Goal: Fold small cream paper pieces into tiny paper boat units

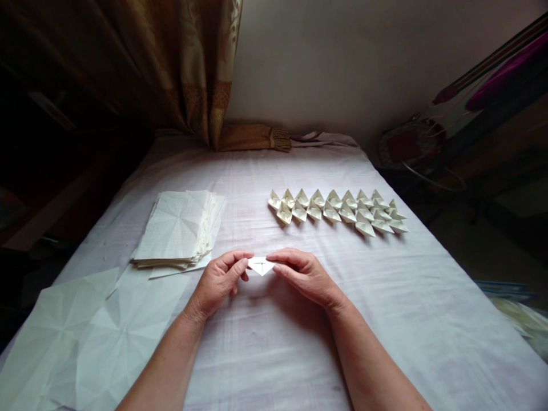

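Observation:
A small folded piece of white paper (pixel 262 266), pointed at the bottom and creased down its middle, is held between my two hands over the cloth. My left hand (pixel 222 278) pinches its left corner between thumb and fingers. At the right corner, my right hand (pixel 306 275) grips it the same way. Beyond and to the right stand several folded paper boats (pixel 334 210) in close rows. To the left lies a stack of creased paper sheets (pixel 175 228).
Loose creased sheets (pixel 124 331) overlap at the front left. A pale bedsheet (pixel 265 354) covers the surface. A gold curtain (pixel 205 74) hangs at the back left, its tasselled band (pixel 257 137) lying along the far edge. Dark clutter fills both sides.

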Demonstrator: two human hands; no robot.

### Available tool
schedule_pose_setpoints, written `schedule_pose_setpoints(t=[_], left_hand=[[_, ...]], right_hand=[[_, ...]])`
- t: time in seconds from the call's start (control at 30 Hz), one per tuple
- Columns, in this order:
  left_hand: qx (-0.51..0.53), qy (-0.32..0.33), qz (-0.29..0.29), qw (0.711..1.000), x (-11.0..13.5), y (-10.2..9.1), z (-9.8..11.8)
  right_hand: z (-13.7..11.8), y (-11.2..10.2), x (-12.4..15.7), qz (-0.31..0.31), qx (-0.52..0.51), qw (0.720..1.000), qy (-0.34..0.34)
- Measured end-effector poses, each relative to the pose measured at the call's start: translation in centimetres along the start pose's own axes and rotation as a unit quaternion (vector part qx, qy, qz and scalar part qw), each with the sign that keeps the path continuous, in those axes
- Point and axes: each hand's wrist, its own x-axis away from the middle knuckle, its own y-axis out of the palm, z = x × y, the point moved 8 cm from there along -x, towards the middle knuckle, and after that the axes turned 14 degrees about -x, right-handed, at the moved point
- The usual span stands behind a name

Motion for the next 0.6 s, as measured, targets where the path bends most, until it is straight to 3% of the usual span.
schedule_pose_setpoints(t=[0.3, 0.6], left_hand=[[-0.019, 0.042, -0.027, 0.999, 0.13, 0.06, -0.26], [-0.041, 0.040, -0.022, 0.998, 0.18, 0.49, 0.38]], right_hand=[[0.54, -1.07, -0.04, 0.078, 0.013, 0.996, 0.028], [0.19, -0.17, -0.03, 0.034, 0.050, 0.997, 0.051]])
